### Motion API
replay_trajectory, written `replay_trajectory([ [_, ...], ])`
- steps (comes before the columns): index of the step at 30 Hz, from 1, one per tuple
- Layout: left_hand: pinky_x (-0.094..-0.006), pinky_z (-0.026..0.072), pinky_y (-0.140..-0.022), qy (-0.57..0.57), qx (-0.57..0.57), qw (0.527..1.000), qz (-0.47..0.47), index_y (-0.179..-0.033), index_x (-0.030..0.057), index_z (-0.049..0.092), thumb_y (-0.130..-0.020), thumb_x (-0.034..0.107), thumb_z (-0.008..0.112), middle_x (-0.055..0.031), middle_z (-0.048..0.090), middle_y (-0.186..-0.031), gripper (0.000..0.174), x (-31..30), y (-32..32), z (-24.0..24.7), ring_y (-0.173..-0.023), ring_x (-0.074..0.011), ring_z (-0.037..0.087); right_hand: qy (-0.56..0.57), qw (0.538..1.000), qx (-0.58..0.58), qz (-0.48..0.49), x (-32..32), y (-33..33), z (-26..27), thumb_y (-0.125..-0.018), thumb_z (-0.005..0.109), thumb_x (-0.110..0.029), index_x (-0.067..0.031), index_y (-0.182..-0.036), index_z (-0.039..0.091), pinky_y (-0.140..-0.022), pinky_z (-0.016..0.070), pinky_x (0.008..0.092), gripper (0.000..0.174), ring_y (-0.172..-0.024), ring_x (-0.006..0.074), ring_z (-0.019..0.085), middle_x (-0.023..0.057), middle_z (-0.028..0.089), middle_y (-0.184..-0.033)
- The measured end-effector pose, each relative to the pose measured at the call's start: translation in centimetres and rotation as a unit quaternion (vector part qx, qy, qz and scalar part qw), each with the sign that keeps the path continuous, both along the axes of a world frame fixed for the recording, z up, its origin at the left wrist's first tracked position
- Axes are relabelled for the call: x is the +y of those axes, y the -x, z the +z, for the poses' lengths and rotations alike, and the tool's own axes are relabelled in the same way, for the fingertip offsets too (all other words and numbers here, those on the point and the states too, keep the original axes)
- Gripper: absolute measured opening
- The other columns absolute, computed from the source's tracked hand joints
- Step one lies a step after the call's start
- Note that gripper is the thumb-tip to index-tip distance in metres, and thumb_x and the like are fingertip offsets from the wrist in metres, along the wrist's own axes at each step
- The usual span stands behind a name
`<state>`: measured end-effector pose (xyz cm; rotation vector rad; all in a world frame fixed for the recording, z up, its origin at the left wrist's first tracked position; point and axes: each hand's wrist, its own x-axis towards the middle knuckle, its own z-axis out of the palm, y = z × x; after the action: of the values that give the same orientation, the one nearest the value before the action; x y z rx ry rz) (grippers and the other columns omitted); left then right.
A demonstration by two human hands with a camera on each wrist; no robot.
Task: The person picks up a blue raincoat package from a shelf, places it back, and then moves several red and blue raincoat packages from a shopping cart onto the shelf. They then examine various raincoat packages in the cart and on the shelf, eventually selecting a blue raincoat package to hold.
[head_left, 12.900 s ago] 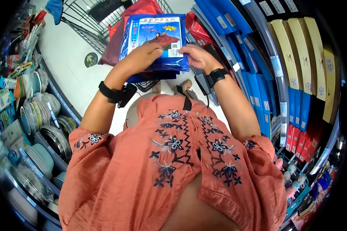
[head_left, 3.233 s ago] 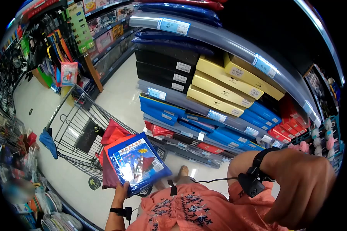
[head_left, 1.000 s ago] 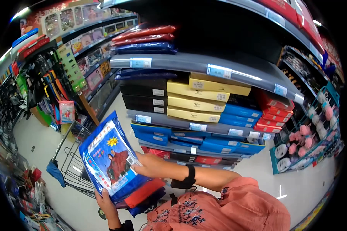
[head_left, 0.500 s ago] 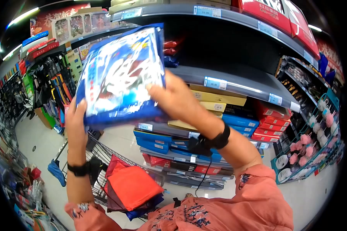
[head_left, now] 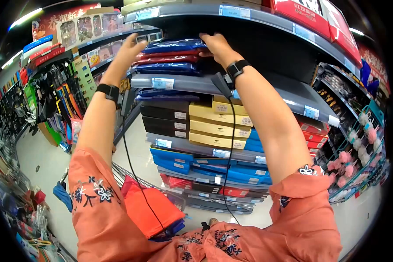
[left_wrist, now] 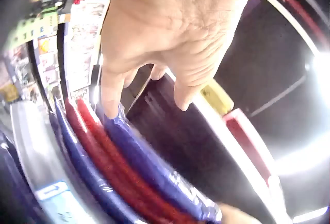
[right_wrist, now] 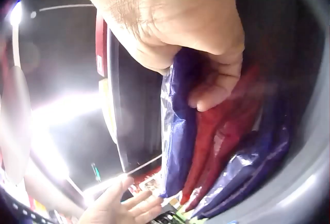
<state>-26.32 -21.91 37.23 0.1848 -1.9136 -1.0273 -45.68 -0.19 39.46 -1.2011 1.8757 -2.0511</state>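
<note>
A blue packaged rain poncho [head_left: 175, 45] lies on top of a short stack on the shelf, in a shiny clear wrapper. My right hand [head_left: 220, 49] pinches its right end, thumb on the top and fingers underneath, as the right wrist view shows around the blue package [right_wrist: 180, 128]. At the other end is my left hand [head_left: 127, 54], its fingers loosely spread. In the left wrist view, one fingertip of the left hand [left_wrist: 165, 33] is right at the corner of the blue package [left_wrist: 149, 152]. Red packages [head_left: 170, 59] and another blue package [head_left: 166, 68] lie beneath.
A shelf edge with price tags [head_left: 163, 83] runs under the stack, and another shelf [head_left: 192, 13] overhangs it. Yellow boxes [head_left: 218, 129] and black boxes fill the level below. A cart holding an orange-red package [head_left: 155, 212] stands below left. Cables hang from both wrists.
The blue packaged poncho, held up in both hands over the cart, has moved forward onto the shelf stack. Both arms are now stretched out, and the left hand's hold has loosened.
</note>
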Motion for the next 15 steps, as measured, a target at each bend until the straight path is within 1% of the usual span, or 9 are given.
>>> replay_trajectory([
  [1, -0.0387, 0.0398, -0.107, 0.161, -0.042, 0.985, 0.051, -0.149, 0.0038, 0.038, -0.093, 0.036, 0.063, -0.0245, 0.047, -0.143, 0.068, -0.7, 0.3, -0.4, -0.133, -0.0326, 0.047, 0.006, 1.0, 0.024, 0.011, 0.1, -0.3, -0.3, -0.092, 0.065, -0.028, 0.0116, -0.136, 0.039, -0.065, 0.0613, 0.0296, 0.064, -0.083, 0.0232, 0.067, 0.0224, 0.056, -0.12],
  [4, -0.0374, 0.0363, -0.109, 0.245, -0.057, 0.966, 0.056, -0.146, 0.0047, 0.044, -0.094, 0.036, 0.062, -0.0236, 0.051, -0.14, 0.063, -0.7, 1.5, -2.9, -0.131, -0.0335, 0.048, -0.008, 0.991, 0.131, 0.027, 0.1, -0.2, -1.2, -0.09, 0.067, -0.029, 0.012, -0.142, 0.036, -0.059, 0.0581, 0.0272, 0.073, -0.08, 0.0198, 0.067, 0.0204, 0.061, -0.111],
  [5, -0.0401, 0.0421, -0.104, 0.298, -0.026, 0.951, 0.081, -0.139, 0.0046, 0.052, -0.094, 0.035, 0.063, -0.0272, 0.053, -0.136, 0.056, -0.6, 1.9, -3.4, -0.123, -0.0377, 0.053, -0.034, 0.982, 0.182, 0.03, 0.1, 0.2, -1.2, -0.089, 0.068, -0.029, 0.0122, -0.141, 0.038, -0.058, 0.057, 0.0265, 0.072, -0.079, 0.0193, 0.067, 0.0195, 0.063, -0.108],
  [7, -0.0413, 0.041, -0.105, 0.321, -0.034, 0.943, 0.083, -0.136, 0.0058, 0.055, -0.094, 0.042, 0.06, -0.0263, 0.055, -0.132, 0.055, -0.5, 3.0, -3.5, -0.124, -0.0396, 0.052, -0.079, 0.96, 0.268, -0.011, 0.0, 0.6, -1.5, -0.088, 0.068, -0.029, 0.0126, -0.135, 0.046, -0.055, 0.0536, 0.025, 0.066, -0.075, 0.0166, 0.066, 0.0161, 0.068, -0.094],
  [8, -0.0418, 0.0409, -0.105, 0.335, -0.042, 0.937, 0.086, -0.135, 0.0065, 0.056, -0.094, 0.046, 0.058, -0.0261, 0.056, -0.13, 0.056, -0.2, 3.6, -3.7, -0.123, -0.0401, 0.052, -0.058, 0.957, 0.28, -0.044, -0.7, 1.0, -1.8, -0.085, 0.066, -0.027, 0.0111, -0.129, 0.053, -0.05, 0.0541, 0.0291, 0.06, -0.06, 0.0219, 0.068, 0.0184, 0.07, -0.079],
  [12, -0.0415, 0.0375, -0.107, 0.426, -0.058, 0.894, 0.127, -0.137, 0.0042, 0.053, -0.098, 0.051, 0.05, -0.0272, 0.055, -0.13, 0.061, -2.7, 6.8, -4.9, -0.125, -0.0399, 0.05, -0.21, 0.924, 0.299, -0.117, -0.9, 1.0, -0.5, -0.088, 0.065, -0.024, 0.0004, -0.118, 0.06, -0.054, 0.054, 0.0284, 0.039, -0.062, 0.0167, 0.066, 0.0103, 0.069, -0.079],
  [13, -0.0414, 0.0371, -0.108, 0.408, -0.053, 0.903, 0.126, -0.137, 0.0041, 0.053, -0.098, 0.051, 0.049, -0.0272, 0.055, -0.131, 0.062, -2.7, 6.8, -5.1, -0.125, -0.04, 0.049, -0.221, 0.94, 0.242, -0.094, -0.3, -0.4, -0.2, -0.095, 0.056, -0.018, -0.0003, -0.106, 0.061, -0.057, 0.0557, 0.0328, 0.022, -0.067, 0.0186, 0.064, 0.0099, 0.066, -0.083],
  [14, -0.0413, 0.0367, -0.108, 0.388, -0.048, 0.912, 0.126, -0.137, 0.004, 0.053, -0.098, 0.052, 0.049, -0.0272, 0.055, -0.132, 0.063, -2.8, 6.8, -5.1, -0.126, -0.0401, 0.049, -0.176, 0.944, 0.269, -0.071, -1.0, 0.7, -0.6, -0.093, 0.055, -0.025, -0.0017, -0.1, 0.062, -0.04, 0.0495, 0.0361, 0.025, -0.051, 0.0213, 0.059, 0.0108, 0.063, -0.07],
  [15, -0.0411, 0.0362, -0.109, 0.402, -0.036, 0.907, 0.122, -0.138, 0.0039, 0.052, -0.098, 0.052, 0.049, -0.0278, 0.053, -0.134, 0.063, -3.0, 6.9, -5.1, -0.127, -0.0407, 0.049, -0.186, 0.945, 0.259, -0.075, -1.3, 1.9, -1.0, -0.093, 0.055, -0.025, -0.0017, -0.1, 0.061, -0.042, 0.0505, 0.0354, 0.026, -0.053, 0.0209, 0.06, 0.0109, 0.064, -0.073],
])
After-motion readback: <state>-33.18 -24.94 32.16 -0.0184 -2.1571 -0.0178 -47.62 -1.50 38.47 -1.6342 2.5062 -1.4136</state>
